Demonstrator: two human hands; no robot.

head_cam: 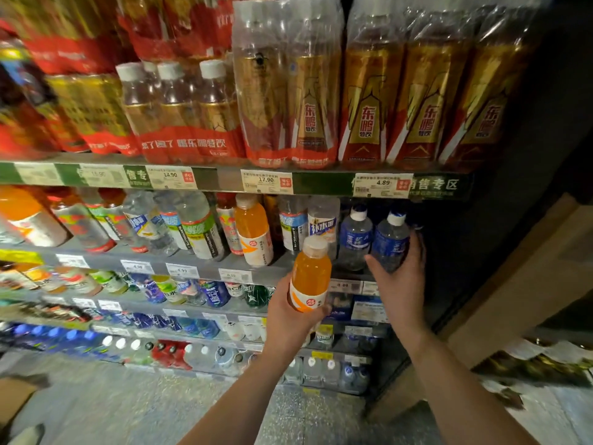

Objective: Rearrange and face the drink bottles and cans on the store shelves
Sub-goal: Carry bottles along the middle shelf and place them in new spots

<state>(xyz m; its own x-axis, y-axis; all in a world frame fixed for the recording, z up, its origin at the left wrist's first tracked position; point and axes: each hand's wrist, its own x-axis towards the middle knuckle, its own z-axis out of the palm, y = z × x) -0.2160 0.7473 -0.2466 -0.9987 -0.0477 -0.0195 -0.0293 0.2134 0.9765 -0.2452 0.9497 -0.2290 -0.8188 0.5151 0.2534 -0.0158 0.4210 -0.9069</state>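
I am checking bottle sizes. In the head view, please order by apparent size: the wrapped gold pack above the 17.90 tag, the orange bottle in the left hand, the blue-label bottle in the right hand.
1. wrapped gold pack
2. orange bottle and blue-label bottle: look alike, partly hidden by the hands; not ranked.

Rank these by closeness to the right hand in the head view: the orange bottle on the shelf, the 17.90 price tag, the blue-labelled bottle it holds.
1. Blue-labelled bottle, in the right hand.
2. Orange bottle on the shelf, to its left.
3. 17.90 price tag, on the shelf edge above.

The left hand (290, 311) holds an orange bottle (310, 274); the right hand (401, 284) grips a blue-labelled bottle (390, 242) on the shelf (205, 263).
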